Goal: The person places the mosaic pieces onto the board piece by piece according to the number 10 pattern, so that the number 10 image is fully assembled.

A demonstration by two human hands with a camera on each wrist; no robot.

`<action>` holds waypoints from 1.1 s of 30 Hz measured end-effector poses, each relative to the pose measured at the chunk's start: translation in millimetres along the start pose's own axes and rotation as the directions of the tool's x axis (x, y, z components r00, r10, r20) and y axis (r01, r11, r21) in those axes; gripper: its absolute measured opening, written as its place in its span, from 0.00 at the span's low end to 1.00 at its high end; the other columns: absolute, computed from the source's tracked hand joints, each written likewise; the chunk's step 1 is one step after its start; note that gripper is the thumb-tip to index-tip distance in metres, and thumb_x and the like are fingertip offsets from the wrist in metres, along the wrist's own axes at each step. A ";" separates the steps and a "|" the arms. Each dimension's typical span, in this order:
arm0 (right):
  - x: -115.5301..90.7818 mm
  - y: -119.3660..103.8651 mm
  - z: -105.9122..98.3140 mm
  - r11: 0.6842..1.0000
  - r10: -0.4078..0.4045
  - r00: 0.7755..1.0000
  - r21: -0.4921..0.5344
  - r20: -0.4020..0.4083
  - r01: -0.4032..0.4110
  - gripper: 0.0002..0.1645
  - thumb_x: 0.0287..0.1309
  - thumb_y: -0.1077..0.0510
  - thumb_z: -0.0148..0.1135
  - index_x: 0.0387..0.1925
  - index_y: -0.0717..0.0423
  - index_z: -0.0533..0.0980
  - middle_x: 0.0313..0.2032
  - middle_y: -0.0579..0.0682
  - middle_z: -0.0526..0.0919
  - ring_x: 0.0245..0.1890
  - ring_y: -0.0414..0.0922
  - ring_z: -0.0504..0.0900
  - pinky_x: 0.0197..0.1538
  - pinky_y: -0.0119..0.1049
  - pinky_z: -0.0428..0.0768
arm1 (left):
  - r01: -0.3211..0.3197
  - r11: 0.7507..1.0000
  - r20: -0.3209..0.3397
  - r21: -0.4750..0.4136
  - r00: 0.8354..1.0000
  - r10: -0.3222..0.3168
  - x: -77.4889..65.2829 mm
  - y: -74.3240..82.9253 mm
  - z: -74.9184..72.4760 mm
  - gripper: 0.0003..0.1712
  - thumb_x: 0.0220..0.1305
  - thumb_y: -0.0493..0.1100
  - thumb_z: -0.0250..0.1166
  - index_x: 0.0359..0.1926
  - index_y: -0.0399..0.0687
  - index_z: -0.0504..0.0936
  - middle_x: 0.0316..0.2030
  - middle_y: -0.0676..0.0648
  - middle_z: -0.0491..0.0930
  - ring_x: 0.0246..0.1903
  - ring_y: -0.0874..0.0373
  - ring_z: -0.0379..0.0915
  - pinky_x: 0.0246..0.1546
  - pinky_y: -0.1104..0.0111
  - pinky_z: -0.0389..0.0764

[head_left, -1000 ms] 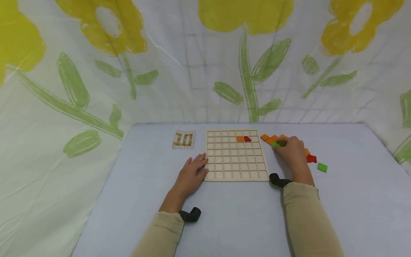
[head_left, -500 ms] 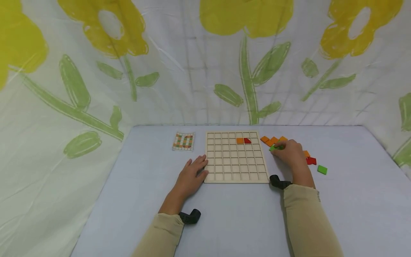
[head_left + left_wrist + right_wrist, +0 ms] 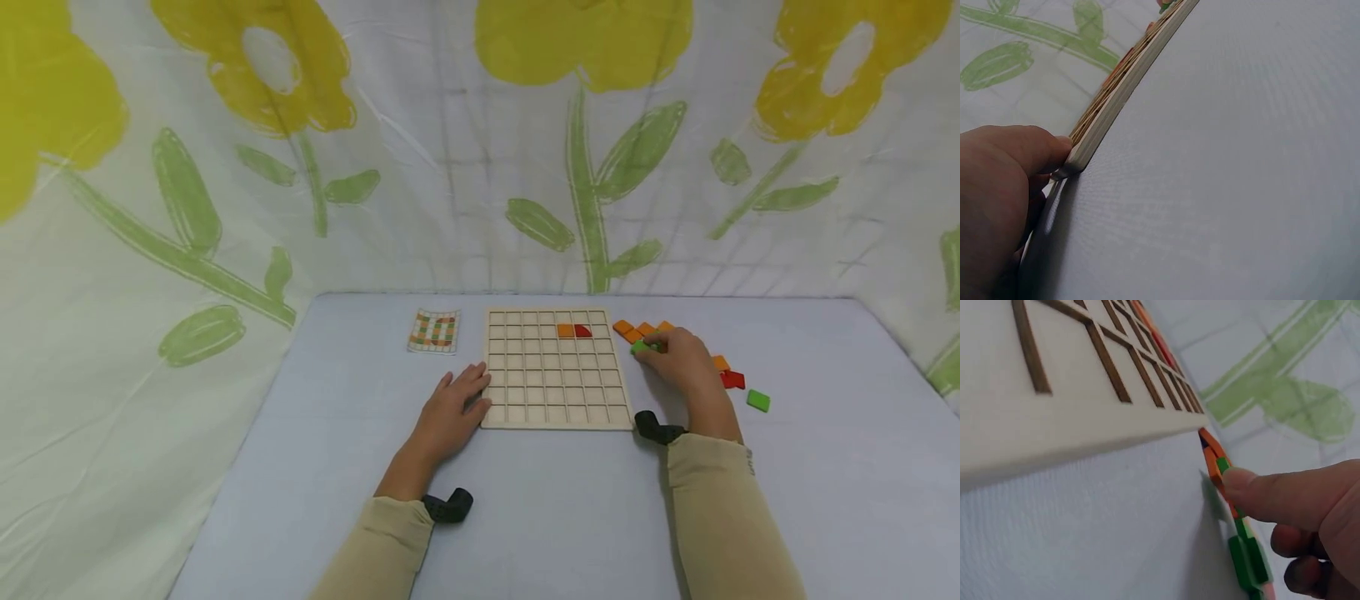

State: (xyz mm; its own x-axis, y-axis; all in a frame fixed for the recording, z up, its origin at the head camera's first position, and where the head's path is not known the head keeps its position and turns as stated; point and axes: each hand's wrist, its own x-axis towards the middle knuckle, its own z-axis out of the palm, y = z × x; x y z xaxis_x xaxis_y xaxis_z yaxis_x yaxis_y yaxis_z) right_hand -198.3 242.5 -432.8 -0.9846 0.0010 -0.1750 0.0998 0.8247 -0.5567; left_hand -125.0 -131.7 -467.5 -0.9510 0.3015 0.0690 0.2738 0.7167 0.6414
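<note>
A pale wooden grid board (image 3: 551, 371) lies mid-table, with an orange tile (image 3: 566, 331) and a red quarter-round tile (image 3: 582, 331) side by side in its second row. My left hand (image 3: 450, 410) rests at its left edge, fingers extended; in the left wrist view the thumb (image 3: 1047, 147) touches the board's corner. Right of the board, my right hand (image 3: 684, 360) pinches a green tile (image 3: 637, 347) among the loose tiles. The right wrist view shows the thumb (image 3: 1272, 497) against that green tile (image 3: 1222, 464), with darker green tiles (image 3: 1249, 559) below.
Several orange tiles (image 3: 622, 327) lie beyond the right hand. Red tiles (image 3: 732, 380) and a lone green tile (image 3: 758, 400) lie to its right. A small pattern card (image 3: 434, 332) sits left of the board. A flowered curtain (image 3: 420, 208) hangs behind the table.
The right fingers have drawn the green tile slightly toward the person, apart from another green one. The left hand has kept its place, and the tiles on the board are unchanged.
</note>
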 end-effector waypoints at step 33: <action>10.2 -47.3 39.4 0.959 -0.283 0.958 -0.009 0.034 0.284 0.20 0.67 0.57 0.60 0.58 0.59 0.78 0.45 0.59 0.78 0.40 0.53 0.76 0.43 0.47 0.77 | 0.012 1.000 -0.004 0.013 1.000 -0.012 0.7 3.9 -1.2 0.28 0.71 0.48 0.59 0.69 0.47 0.71 0.72 0.53 0.62 0.74 0.57 0.55 0.78 0.57 0.47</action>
State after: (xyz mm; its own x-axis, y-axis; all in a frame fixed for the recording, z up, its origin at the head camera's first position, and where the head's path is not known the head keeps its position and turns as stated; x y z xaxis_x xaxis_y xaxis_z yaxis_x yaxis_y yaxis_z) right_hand -207.4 181.2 -440.2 -0.9671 -0.2517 -0.0375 -0.1849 0.7963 -0.5760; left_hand -124.8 -129.5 -464.0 -0.9547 0.2904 0.0647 0.2643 0.7283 0.6323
